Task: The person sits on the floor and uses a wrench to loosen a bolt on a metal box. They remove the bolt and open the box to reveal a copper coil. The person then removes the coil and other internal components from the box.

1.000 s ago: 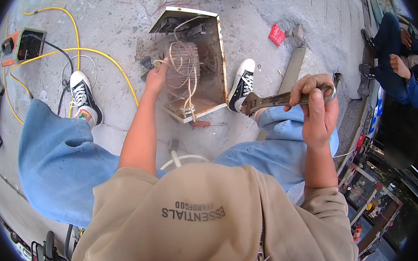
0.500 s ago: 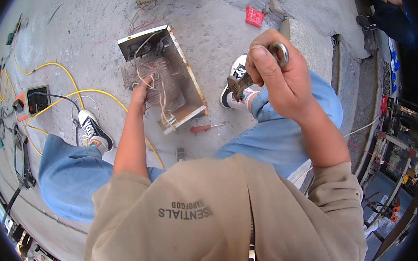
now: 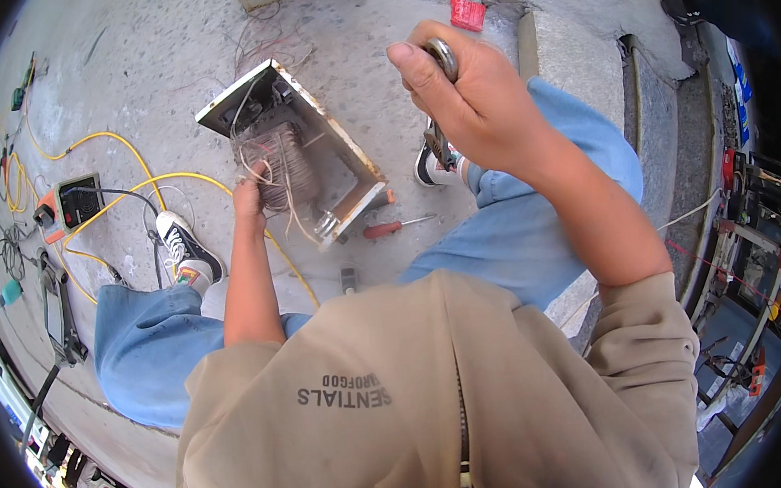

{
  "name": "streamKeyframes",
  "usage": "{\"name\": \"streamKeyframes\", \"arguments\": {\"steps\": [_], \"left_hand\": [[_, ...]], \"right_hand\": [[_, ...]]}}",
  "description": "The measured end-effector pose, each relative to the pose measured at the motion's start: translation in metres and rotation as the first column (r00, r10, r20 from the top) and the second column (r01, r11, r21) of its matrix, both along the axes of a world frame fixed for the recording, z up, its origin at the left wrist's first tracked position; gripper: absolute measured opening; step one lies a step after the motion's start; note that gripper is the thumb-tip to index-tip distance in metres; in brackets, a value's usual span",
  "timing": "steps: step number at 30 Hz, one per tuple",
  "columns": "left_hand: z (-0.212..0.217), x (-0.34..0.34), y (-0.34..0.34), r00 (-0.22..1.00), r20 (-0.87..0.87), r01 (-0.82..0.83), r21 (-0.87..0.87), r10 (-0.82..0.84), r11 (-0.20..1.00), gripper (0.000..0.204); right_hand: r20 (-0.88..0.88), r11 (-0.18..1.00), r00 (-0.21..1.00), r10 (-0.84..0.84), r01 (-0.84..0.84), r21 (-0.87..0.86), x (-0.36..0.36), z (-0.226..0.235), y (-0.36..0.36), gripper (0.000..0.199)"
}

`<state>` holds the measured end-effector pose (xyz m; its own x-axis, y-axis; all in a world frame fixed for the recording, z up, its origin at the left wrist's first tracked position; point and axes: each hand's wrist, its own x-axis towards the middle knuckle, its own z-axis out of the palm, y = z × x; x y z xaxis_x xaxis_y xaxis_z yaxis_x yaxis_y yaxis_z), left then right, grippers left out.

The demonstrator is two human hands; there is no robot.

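Note:
On the concrete stands an open metal casing (image 3: 341, 138), rusty along its edge. Inside it sits a dusty wire-wound transformer (image 3: 288, 165) with loose pale wires draped over it. My left hand (image 3: 247, 197) is closed on the transformer's left side, among the wires; the fingertips are partly hidden. Raised above my right knee, my right hand (image 3: 475, 90) grips an adjustable wrench (image 3: 442, 56). The wrench's ring end shows above the fist and its dark jaw below. A red-handled screwdriver (image 3: 394, 228) lies beside the casing's near corner.
A yellow cable (image 3: 192, 175) runs over the floor beneath my left arm. Left of my shoe is an orange and black box (image 3: 80, 200). A red packet (image 3: 467, 12) lies ahead near a concrete step (image 3: 568, 56). Another person's leg (image 3: 725, 11) shows far right.
My right hand with the wrench has moved left and farther ahead. The casing has turned slightly, and my left hand stays at the transformer. The view has shifted a little.

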<state>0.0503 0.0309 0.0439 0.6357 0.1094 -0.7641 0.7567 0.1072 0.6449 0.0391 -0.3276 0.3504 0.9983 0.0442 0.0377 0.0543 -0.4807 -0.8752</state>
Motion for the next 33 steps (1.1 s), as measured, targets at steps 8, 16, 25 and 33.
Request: {"name": "streamKeyframes", "arguments": {"steps": [8,16,25,33], "left_hand": [[0.016,-0.013,0.017,0.994,0.101,0.032,0.156,-0.049,0.987,0.029],[0.022,-0.028,0.061,0.944,0.119,0.269,0.256,-0.307,0.928,0.045],[0.021,-0.046,0.068,0.893,0.101,0.407,0.239,-0.439,0.882,0.051],[0.049,-0.056,0.075,0.754,0.035,0.643,0.164,-0.656,0.748,0.064]], "right_hand": [[-0.038,0.952,0.995,0.089,-0.096,-0.289,0.025,0.003,0.032,0.040],[-0.149,0.780,0.981,0.123,-0.188,-0.597,0.058,-0.059,0.071,0.045],[-0.493,0.565,0.857,0.151,-0.484,-0.668,0.084,-0.133,0.093,0.056],[-0.437,0.686,0.857,0.272,-0.491,-0.536,0.081,-0.210,0.109,0.028]]}}
